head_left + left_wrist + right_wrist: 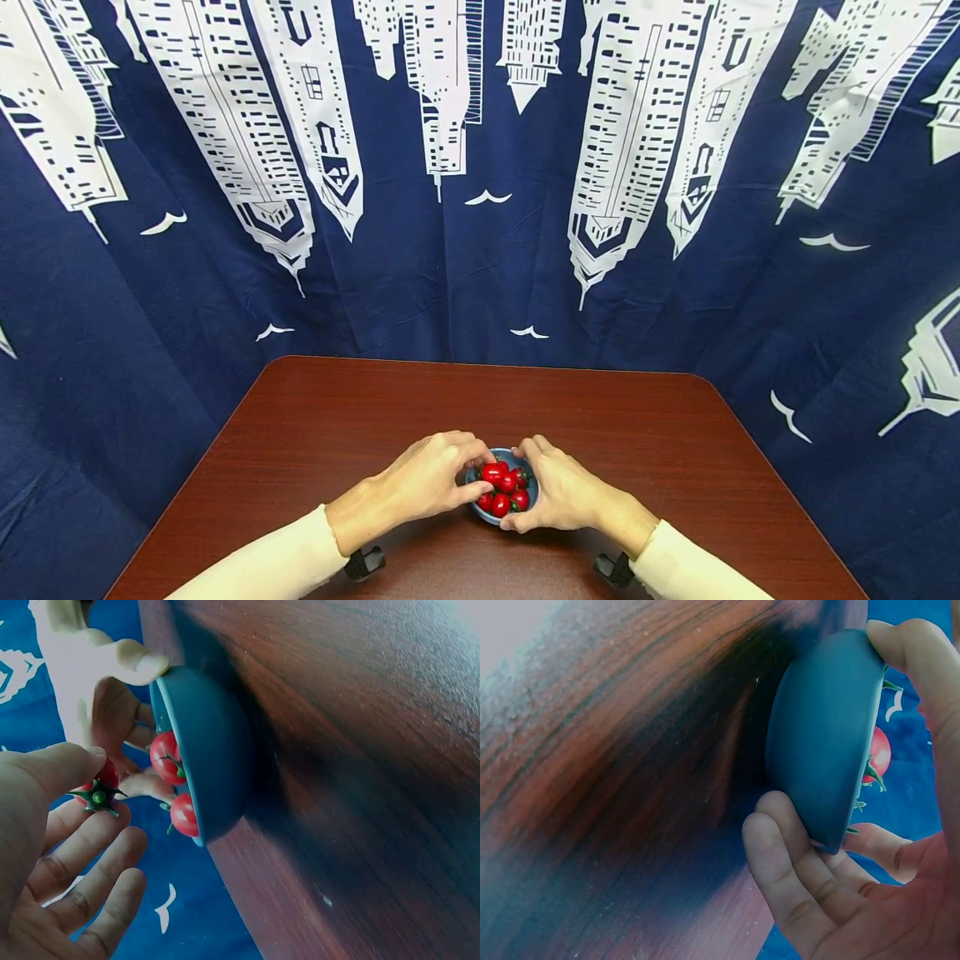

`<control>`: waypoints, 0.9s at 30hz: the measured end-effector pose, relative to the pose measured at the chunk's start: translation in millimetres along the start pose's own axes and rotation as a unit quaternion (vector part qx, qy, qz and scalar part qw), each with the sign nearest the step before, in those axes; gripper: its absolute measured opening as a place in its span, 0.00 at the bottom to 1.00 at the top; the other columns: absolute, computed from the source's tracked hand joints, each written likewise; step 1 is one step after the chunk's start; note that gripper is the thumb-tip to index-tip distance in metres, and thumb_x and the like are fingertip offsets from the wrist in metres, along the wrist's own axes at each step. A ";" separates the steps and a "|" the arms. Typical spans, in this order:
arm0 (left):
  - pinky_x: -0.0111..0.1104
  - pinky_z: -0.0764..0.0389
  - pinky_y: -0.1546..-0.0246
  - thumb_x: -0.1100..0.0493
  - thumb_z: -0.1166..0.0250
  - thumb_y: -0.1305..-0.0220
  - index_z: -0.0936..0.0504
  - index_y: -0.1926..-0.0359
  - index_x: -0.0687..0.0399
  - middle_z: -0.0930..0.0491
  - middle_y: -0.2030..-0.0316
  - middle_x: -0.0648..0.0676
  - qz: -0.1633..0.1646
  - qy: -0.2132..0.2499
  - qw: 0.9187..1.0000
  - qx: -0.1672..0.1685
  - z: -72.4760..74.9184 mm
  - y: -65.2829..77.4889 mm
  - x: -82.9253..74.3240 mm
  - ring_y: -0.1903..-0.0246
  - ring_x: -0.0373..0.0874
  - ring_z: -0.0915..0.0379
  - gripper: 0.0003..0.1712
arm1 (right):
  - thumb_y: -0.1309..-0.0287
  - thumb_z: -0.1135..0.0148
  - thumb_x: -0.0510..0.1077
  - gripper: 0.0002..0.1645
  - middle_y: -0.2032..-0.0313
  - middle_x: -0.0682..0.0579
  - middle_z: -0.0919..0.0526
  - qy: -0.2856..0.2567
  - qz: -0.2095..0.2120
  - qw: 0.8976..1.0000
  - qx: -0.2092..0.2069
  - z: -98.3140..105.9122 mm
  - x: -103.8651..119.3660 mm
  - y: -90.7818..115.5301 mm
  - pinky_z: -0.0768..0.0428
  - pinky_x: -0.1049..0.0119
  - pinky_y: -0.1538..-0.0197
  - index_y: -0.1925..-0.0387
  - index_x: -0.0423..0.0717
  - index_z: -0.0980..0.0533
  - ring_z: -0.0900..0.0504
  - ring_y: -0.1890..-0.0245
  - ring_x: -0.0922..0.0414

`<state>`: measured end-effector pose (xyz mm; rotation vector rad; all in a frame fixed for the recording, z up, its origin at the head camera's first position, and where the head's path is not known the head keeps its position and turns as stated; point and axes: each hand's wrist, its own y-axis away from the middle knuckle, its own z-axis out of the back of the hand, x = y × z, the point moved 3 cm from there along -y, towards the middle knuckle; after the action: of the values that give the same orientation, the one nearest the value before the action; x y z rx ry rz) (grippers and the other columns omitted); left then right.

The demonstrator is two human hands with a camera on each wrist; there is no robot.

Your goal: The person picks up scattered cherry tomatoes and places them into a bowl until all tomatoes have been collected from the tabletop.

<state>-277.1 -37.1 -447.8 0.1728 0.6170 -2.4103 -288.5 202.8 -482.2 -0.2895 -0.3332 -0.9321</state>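
A small blue bowl [513,457] of red cherry tomatoes [501,505] stands between my two hands. My left hand [423,475] pinches one cherry tomato [107,777] between thumb and fingertip, over the bowl's left side. Its green star-shaped stem end faces the left wrist camera, and the other fingers are spread loosely. On the bowl's right side, my right hand [567,492] grips the bowl, thumb at the near rim and fingers around the far side. In the right wrist view, the bowl wall [825,742] hides most of the tomatoes.
The reddish-brown wooden table [360,408] has rounded far corners. Behind it hangs a dark blue cloth [480,267] printed with white buildings and birds. Dark wrist camera mounts [365,564] sit under both forearms.
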 end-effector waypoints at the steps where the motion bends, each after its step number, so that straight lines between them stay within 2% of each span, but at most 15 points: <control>1: 0.20 0.13 0.57 0.51 0.14 0.29 0.08 0.47 0.48 0.08 0.57 0.46 0.000 0.000 1.000 0.002 -1.0 -0.5 -0.9 0.60 0.39 0.11 0.16 | 0.53 0.08 0.72 0.56 0.42 0.49 0.15 0.000 0.000 1.000 0.000 0.0 -0.2 0.2 0.07 0.59 0.42 0.36 0.41 0.22 0.13 0.51 0.59; 9: 0.22 0.12 0.55 0.50 0.14 0.29 0.07 0.46 0.48 0.07 0.54 0.46 -0.009 -0.011 1.000 0.007 -4.9 -2.4 -6.1 0.57 0.39 0.12 0.16 | 0.53 0.08 0.72 0.57 0.43 0.48 0.15 0.000 0.014 1.000 -0.010 1.5 0.1 2.5 0.07 0.61 0.45 0.36 0.39 0.21 0.11 0.53 0.57; 22: 0.27 0.08 0.50 0.49 0.15 0.28 0.07 0.45 0.47 0.07 0.53 0.46 -0.010 -0.016 1.000 0.012 -9.3 -3.6 -5.9 0.54 0.40 0.10 0.17 | 0.53 0.07 0.72 0.56 0.43 0.48 0.15 -0.004 0.010 1.000 -0.010 -0.8 -1.2 2.3 0.07 0.62 0.45 0.36 0.40 0.22 0.12 0.53 0.59; 27: 0.32 0.07 0.43 0.42 0.16 0.28 0.08 0.37 0.47 0.09 0.43 0.46 0.008 -0.009 1.000 0.022 -9.5 -3.0 -4.6 0.45 0.40 0.12 0.26 | 0.53 0.08 0.73 0.56 0.43 0.49 0.15 0.005 0.015 1.000 -0.013 -1.4 -1.2 2.1 0.08 0.63 0.46 0.37 0.41 0.21 0.13 0.54 0.60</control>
<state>-275.5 -28.0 -453.8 0.1731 0.5536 -2.4089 -287.2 204.4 -484.1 -0.3136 -0.3073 -0.9078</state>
